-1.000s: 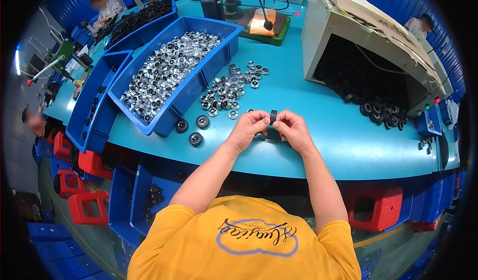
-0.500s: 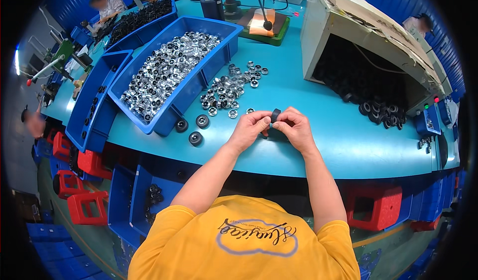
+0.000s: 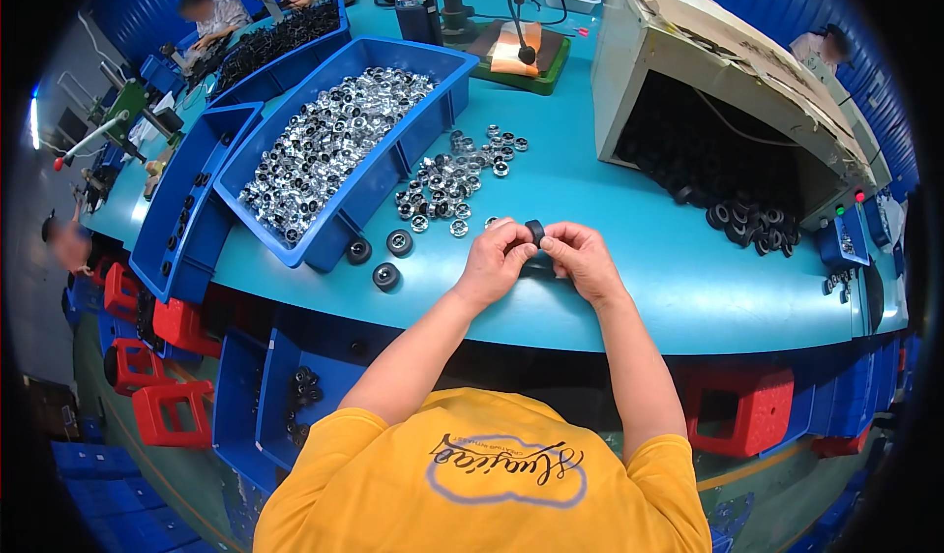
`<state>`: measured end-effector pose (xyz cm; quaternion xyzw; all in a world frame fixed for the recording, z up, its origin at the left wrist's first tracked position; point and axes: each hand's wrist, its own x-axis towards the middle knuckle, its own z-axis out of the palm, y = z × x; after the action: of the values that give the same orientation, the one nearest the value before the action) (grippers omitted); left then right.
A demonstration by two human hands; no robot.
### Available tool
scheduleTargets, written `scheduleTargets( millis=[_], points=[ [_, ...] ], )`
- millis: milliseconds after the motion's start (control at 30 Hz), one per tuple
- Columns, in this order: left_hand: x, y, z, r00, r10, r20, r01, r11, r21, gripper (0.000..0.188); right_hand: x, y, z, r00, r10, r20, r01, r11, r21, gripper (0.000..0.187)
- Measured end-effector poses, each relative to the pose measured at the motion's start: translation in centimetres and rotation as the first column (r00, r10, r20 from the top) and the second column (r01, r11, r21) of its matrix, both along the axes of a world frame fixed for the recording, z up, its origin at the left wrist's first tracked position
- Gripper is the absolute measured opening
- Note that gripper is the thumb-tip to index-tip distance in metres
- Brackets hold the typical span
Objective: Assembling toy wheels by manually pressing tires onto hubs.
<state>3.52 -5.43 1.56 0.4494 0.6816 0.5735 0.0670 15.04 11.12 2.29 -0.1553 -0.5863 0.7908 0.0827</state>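
Yellow shirt [image 3: 482, 520] bears script [image 3: 508, 452]; hands [image 3: 497, 261] [image 3: 584, 261] hold tyre [image 3: 535, 231].

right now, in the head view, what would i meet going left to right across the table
Narrow blue bin, three tyred wheels, left hand, black ring, right hand, tyre pile, small blue bin.

A person wears a bright yellow short-sleeved T-shirt [image 3: 393, 489], lightly creased. Across its middle runs a print: large, looping black script [image 3: 457, 455] beside a smaller line of dark lettering, framed by a cloud-shaped outline [image 3: 506, 500] in soft greyish purple. Both sleeves [image 3: 665, 460] are plain yellow, ending well above the wrists. The forearms [image 3: 639, 366], left hand [image 3: 495, 263] and right hand [image 3: 585, 261] are bare.
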Motion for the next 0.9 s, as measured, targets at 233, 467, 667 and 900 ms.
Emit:
scheduleTargets(
  millis=[233,467,667,900],
  points=[
    [0.1,0.2,-0.6,0.898,-0.146,0.415,0.164,0.986,-0.007,0.015,-0.2,1.0,-1.6,0.997,0.071,-0.023,-0.074,0.983,-0.168,0.025],
    [-0.8,-0.2,-1.4,0.659,-0.293,0.693,0.220,0.956,0.194,0.020,-0.6,-0.5,-0.2,0.998,0.042,-0.050,-0.037,0.995,0.088,0.021],
    [-1.0,-0.2,-1.3,0.663,-0.308,0.682,0.230,0.951,0.206,0.021,-0.4,-0.7,-1.1,0.994,-0.022,-0.109,0.045,0.975,0.218,0.018],
    [-1.2,-0.4,-0.6,0.661,-0.364,0.656,0.267,0.931,0.248,0.022,-0.2,-1.0,-0.5,0.983,-0.008,-0.185,0.089,0.896,0.435,0.017]
  ],
)
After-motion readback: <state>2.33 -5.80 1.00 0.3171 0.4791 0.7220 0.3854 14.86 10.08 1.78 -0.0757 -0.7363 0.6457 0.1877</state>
